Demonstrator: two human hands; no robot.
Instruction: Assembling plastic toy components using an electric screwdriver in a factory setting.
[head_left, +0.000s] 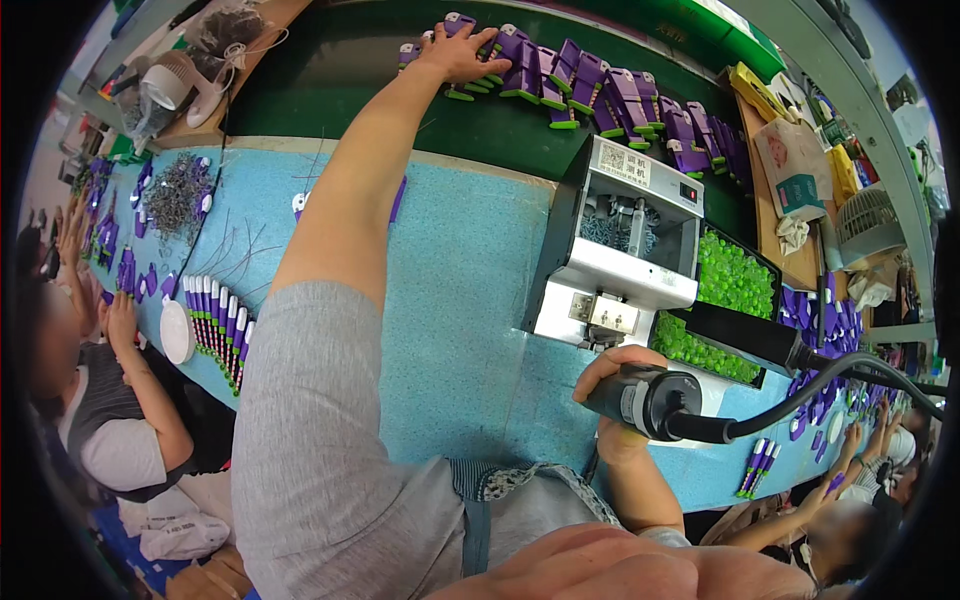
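My left arm stretches far across the blue table [470, 300] to the green belt [330, 90]. There my left hand [458, 55] rests on a purple part [458, 22] at the left end of a long row of purple and green parts [600, 95]. Whether the fingers grip it is unclear. My right hand [618, 400] is near the table's front edge, shut on a black electric screwdriver [650, 400] with a thick black cable [830, 385]. Just beyond it stands a white and black feeder machine [620, 250].
A black tray of small green pieces [730, 280] sits right of the machine. Purple and white pieces in a row [215, 320] and a white dish [177, 332] lie at left. Other people sit at left [110, 400] and lower right [850, 520]. A fan [870, 225] stands far right.
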